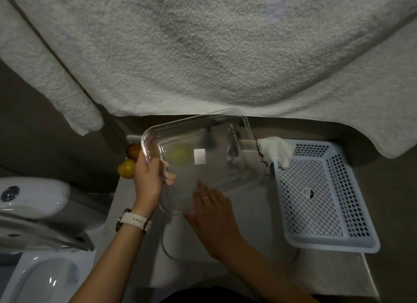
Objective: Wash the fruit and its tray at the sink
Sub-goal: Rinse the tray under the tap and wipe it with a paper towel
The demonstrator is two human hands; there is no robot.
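A clear plastic tray (pixel 225 126) with a white label is tilted over the sink (pixel 248 246). My left hand (pixel 149 178) grips its left rim, thumb inside the tray. My right hand (pixel 214 214) lies flat with straight fingers against the tray's near side. Two fruits sit on the counter's left edge: a reddish-brown one (pixel 133 150) and a yellow one (pixel 126 169). A greenish fruit (pixel 179 154) shows blurred through the tray's bottom. The tap is dimly visible through the plastic.
A pale blue perforated basket (pixel 327 203) stands right of the sink, with a white cloth (pixel 276 150) at its far corner. A toilet (pixel 33 212) stands at the left. A large grey towel (pixel 203 49) hangs across the upper view.
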